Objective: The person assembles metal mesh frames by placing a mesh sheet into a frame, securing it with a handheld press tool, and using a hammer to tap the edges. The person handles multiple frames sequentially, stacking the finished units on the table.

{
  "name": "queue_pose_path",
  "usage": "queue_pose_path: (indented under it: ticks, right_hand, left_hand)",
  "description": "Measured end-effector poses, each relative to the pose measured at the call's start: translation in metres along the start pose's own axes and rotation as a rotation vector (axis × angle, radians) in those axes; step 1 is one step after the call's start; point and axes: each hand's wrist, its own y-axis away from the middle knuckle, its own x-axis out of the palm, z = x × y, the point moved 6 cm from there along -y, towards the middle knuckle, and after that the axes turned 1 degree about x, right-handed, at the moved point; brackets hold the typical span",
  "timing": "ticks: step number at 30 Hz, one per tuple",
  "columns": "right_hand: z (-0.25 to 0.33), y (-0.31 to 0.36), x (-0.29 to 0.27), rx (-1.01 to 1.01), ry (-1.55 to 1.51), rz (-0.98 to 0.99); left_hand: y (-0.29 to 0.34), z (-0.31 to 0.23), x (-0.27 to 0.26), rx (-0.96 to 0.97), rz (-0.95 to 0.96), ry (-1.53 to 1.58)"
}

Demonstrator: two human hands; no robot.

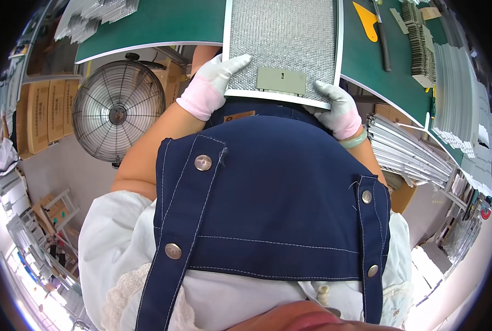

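Observation:
A rectangular metal mesh filter panel with a slim white frame extends over the edge of the green worktable, its near end close to my body. A flat grey-green plate with a small slot lies across the mesh at that near end. My left hand, in a white glove with a pink cuff, grips the frame's left side, thumb over the mesh. At the near right corner, my gloved right hand holds the frame, thumb on top. The fingers beneath the panel are hidden.
On the green worktable at right lie a yellow scraper-like piece, a dark rod-shaped tool and stacked grey-green plates. Pale strips line the far right; metal strips sit below. A floor fan stands left.

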Motion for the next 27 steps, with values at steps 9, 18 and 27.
queue_pose_path:
  ticks: [9,18,27]
  right_hand:
    - [0.028,0.013,0.007,-0.586,0.623,-0.147]
    - [0.026,0.0,-0.007,-0.395,0.369,0.042]
    - [0.018,0.016,0.017,-0.26,0.234,0.223]
  left_hand:
    - [0.003,-0.007,-0.002,0.054,0.08,-0.155]
    - [0.009,-0.004,-0.001,-0.033,0.161,0.019]
    - [0.004,-0.029,-0.009,0.203,-0.038,-0.253]
